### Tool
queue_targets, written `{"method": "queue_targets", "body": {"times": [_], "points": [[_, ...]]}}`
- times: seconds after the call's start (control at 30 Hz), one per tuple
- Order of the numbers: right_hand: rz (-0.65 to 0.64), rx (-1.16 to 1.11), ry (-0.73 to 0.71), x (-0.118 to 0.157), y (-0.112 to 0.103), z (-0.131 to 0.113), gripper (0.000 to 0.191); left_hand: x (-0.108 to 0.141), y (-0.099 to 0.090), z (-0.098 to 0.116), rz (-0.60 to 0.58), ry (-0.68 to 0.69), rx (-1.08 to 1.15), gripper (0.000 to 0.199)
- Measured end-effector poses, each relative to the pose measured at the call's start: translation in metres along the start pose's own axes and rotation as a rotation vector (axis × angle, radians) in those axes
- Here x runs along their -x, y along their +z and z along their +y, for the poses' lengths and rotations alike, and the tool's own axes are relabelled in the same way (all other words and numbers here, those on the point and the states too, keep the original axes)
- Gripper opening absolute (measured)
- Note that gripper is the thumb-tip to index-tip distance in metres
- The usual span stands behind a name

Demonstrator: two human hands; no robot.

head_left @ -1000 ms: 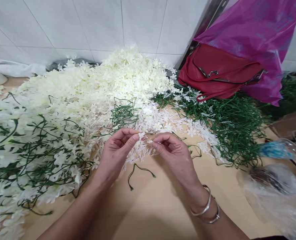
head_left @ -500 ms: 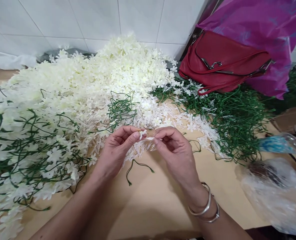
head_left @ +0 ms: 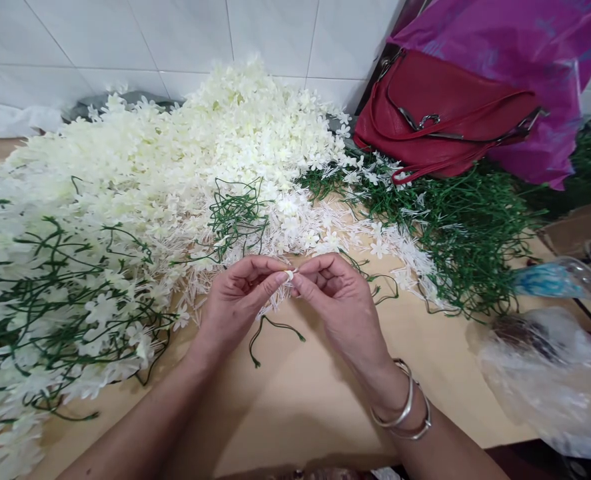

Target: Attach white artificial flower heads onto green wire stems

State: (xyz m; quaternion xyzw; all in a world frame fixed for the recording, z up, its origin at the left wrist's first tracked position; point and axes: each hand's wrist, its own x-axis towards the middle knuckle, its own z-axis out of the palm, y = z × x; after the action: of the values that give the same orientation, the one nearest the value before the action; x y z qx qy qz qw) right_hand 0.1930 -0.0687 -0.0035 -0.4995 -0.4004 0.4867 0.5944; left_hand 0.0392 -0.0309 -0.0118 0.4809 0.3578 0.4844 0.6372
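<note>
Between the thumb and fingertips of my left hand (head_left: 242, 300) is a small white artificial flower (head_left: 289, 274), mostly covered by the fingers. My right hand (head_left: 338, 300) meets it from the other side, thumb and forefinger pinched on a thin white stamen at the flower; the stamen is almost hidden now. Below the hands a bent green stem (head_left: 278, 325) lies on the table (head_left: 275, 400). Loose white stamens (head_left: 405, 253) are strewn just beyond the fingers, and a small bundle of green stems (head_left: 238, 213) rests on the white flowers.
A big heap of white flowers (head_left: 175, 153) spreads along the tiled wall. Flowers on green stems (head_left: 100, 320) lie at left. To the right are piled green stems (head_left: 480, 233), a red handbag (head_left: 440, 113), a purple bag (head_left: 520, 47), a plastic cup (head_left: 550, 279) and a clear plastic bag (head_left: 560, 380).
My right hand has come left, closing the gap to my left hand. Its fingertips now meet the flower, where the stamen showed between the hands before. The view has shifted slightly.
</note>
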Motion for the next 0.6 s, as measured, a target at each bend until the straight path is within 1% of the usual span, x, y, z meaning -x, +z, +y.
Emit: {"method": "queue_targets", "body": {"times": [0.1,0.17,0.23,0.27,0.33,0.4,0.47,0.6], "points": [[0.008,0.043,-0.013,-0.001,-0.004,-0.002,0.013,-0.003,-0.004,0.001,0.1,0.035,0.013,0.011],[0.032,0.157,-0.073,-0.003,-0.008,-0.004,0.011,-0.005,-0.007,0.003,0.19,0.046,0.051,0.015],[0.048,0.289,-0.144,-0.003,-0.01,-0.007,0.011,-0.006,-0.01,0.004,0.236,0.033,0.077,0.018],[0.045,0.336,-0.173,-0.002,-0.01,-0.007,0.013,-0.006,-0.01,0.004,0.232,0.021,0.081,0.018],[0.015,0.366,-0.211,-0.001,-0.008,-0.008,0.015,-0.004,-0.009,0.003,0.182,-0.004,0.08,0.016],[0.002,0.354,-0.238,0.002,-0.005,-0.007,0.013,-0.001,-0.006,0.001,0.114,-0.018,0.068,0.014],[0.021,0.355,-0.252,0.004,-0.001,-0.005,0.009,0.002,-0.003,-0.002,0.074,-0.02,0.047,0.013],[0.029,0.399,-0.269,0.004,0.0,-0.001,0.007,0.003,0.0,-0.003,0.07,-0.004,0.011,0.015]]}}
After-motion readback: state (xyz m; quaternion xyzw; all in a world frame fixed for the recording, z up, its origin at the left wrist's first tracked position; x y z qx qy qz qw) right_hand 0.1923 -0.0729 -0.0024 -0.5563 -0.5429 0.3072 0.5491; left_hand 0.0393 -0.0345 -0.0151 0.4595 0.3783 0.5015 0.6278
